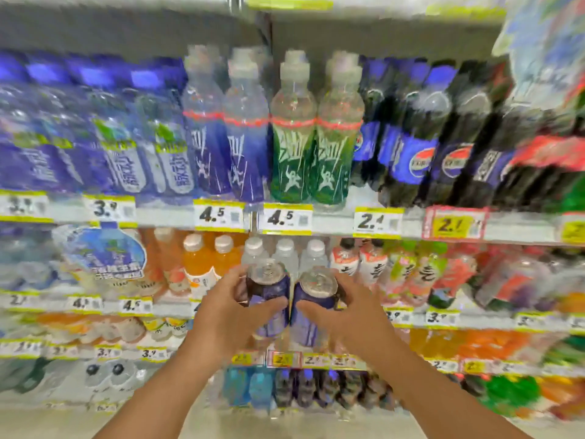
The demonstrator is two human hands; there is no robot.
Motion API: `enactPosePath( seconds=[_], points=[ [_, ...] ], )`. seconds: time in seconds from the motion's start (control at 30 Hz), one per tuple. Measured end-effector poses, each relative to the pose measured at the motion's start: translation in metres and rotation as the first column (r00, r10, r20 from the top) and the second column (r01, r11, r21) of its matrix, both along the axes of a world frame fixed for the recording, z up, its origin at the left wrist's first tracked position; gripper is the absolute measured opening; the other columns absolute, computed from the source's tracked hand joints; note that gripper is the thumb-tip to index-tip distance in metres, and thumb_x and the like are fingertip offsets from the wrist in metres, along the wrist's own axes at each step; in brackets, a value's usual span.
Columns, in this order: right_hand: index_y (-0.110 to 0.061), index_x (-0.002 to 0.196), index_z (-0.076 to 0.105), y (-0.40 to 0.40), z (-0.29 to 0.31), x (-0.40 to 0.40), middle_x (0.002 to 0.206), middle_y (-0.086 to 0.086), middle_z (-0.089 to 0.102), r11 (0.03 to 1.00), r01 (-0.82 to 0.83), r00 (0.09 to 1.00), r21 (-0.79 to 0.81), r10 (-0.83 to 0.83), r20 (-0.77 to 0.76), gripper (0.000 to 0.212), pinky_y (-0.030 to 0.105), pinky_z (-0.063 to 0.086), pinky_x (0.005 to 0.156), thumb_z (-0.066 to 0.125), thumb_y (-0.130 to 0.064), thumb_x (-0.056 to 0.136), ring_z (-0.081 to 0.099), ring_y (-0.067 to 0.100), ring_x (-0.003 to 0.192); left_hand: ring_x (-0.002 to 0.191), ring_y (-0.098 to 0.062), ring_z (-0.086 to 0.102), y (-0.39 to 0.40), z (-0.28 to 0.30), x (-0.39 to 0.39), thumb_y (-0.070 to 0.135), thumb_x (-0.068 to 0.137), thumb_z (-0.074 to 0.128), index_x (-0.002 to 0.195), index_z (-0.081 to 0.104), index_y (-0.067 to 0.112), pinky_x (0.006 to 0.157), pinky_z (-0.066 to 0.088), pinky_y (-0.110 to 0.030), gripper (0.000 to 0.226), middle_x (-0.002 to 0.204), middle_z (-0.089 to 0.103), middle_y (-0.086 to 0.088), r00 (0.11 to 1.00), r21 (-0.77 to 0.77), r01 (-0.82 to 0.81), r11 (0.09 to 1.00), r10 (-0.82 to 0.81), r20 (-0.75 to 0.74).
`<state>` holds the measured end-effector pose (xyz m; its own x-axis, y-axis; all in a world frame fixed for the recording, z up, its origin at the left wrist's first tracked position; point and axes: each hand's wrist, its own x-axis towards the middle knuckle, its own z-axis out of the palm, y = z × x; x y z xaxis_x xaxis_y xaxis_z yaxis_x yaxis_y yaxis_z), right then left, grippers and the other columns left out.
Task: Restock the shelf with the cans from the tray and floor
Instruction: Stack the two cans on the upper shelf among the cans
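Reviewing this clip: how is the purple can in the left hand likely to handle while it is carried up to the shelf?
The purple can looks stiff: the left hand wraps it with no visible denting. Its pull tab seems unopened, so it is probably full and fairly heavy for its size. The smooth round wall could slip, or roll if laid sideways. It nearly touches the right hand's can, so they may knock.

Two blue cans with silver pull-tab lids are held upright side by side in front of the shelf (pixel 376 223). The left can (pixel 268 296) and right can (pixel 311 307) touch or nearly touch along their sides, tops tilted slightly toward the camera. Label text is blurred.
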<state>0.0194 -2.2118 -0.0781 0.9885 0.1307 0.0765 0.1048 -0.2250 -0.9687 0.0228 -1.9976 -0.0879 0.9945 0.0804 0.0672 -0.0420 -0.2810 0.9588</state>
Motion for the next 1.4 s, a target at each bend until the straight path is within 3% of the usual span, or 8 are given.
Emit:
enactPosePath(
  seconds=[0.23,0.37,0.57,0.7,0.8,1.03,1.17,1.4],
  points=[
    [-0.022,0.111,0.073,-0.028,0.142,0.005,0.102,-0.002,0.078,0.989,-0.119,0.992,0.093,0.114,0.057,0.041,0.022,0.052,0.078,0.088,-0.015,0.074,0.070,0.010,0.092,0.076,0.004,0.070,-0.027,0.141,-0.001,0.003,0.070,0.086,0.107,0.065,0.018,0.065,0.048,-0.006,0.045,0.089,0.077,0.013,0.997,-0.057,-0.007,0.998,0.012,0.082],
    [-0.033,0.113,0.072,-0.043,0.207,0.002,0.108,-0.007,0.077,0.979,-0.190,0.979,0.079,0.182,0.097,0.042,0.021,0.055,0.083,0.087,-0.038,0.075,0.071,0.010,0.102,0.085,0.000,0.071,-0.038,0.212,-0.008,0.010,0.071,0.087,0.108,0.064,0.020,0.065,0.049,-0.006,0.045,0.088,0.077,0.014,0.992,-0.043,-0.034,0.998,0.039,0.119],
    [-0.049,0.105,0.071,-0.057,0.290,0.002,0.101,-0.021,0.075,0.978,-0.206,0.961,-0.038,0.209,0.181,0.037,0.009,0.050,0.072,0.084,-0.053,0.070,0.070,-0.003,0.094,0.072,0.025,0.057,-0.053,0.306,-0.018,0.037,0.065,0.089,0.091,0.060,0.040,0.057,0.043,-0.006,0.039,0.072,0.065,0.038,0.979,0.046,-0.102,0.994,0.092,0.181],
    [-0.050,0.101,0.072,-0.066,0.344,0.007,0.098,-0.019,0.076,0.973,-0.230,0.952,-0.018,0.229,0.204,0.034,0.014,0.052,0.066,0.082,-0.057,0.069,0.072,0.000,0.088,0.092,0.003,0.066,-0.051,0.361,-0.013,0.067,0.049,0.084,0.099,0.069,0.042,0.066,0.049,-0.018,0.059,0.101,0.070,0.018,0.978,0.093,-0.118,0.989,0.099,0.184],
    [-0.047,0.100,0.073,-0.067,0.381,0.019,0.096,-0.016,0.077,0.980,-0.200,0.956,-0.010,0.198,0.217,0.039,0.022,0.055,0.063,0.082,-0.062,0.065,0.073,0.004,0.084,0.087,-0.006,0.070,-0.048,0.398,-0.001,0.080,0.037,0.079,0.093,0.069,0.045,0.071,0.056,-0.031,0.067,0.095,0.073,0.013,0.965,0.123,-0.129,0.984,0.097,0.242],
    [-0.041,0.097,0.075,-0.059,0.451,0.047,0.098,-0.012,0.077,0.994,-0.104,0.964,-0.038,0.111,0.243,0.045,0.036,0.060,0.067,0.081,-0.067,0.061,0.074,0.016,0.089,0.095,-0.014,0.071,-0.042,0.473,0.037,0.080,0.032,0.081,0.105,0.069,0.037,0.082,0.059,-0.042,0.085,0.105,0.072,0.011,0.952,0.092,-0.074,0.993,0.042,0.303],
    [-0.029,0.103,0.074,-0.057,0.485,0.069,0.103,0.000,0.077,0.998,-0.034,0.967,-0.055,0.046,0.249,0.056,0.042,0.060,0.065,0.082,-0.066,0.061,0.068,0.036,0.102,0.081,-0.013,0.075,-0.046,0.505,0.060,0.071,0.040,0.084,0.100,0.073,0.033,0.078,0.061,-0.043,0.071,0.092,0.077,0.011,0.951,0.046,-0.012,0.999,-0.003,0.310],
    [-0.038,0.086,0.069,-0.071,0.525,0.122,0.076,-0.024,0.073,0.997,0.039,0.961,-0.067,-0.019,0.276,0.046,0.035,0.061,0.056,0.086,-0.067,0.055,0.073,0.004,0.068,0.064,-0.008,0.073,-0.066,0.547,0.108,0.063,0.054,0.086,0.086,0.075,0.028,0.048,0.057,-0.023,0.049,0.079,0.077,0.007,0.934,0.071,-0.084,0.994,0.053,0.352]
  ],
)
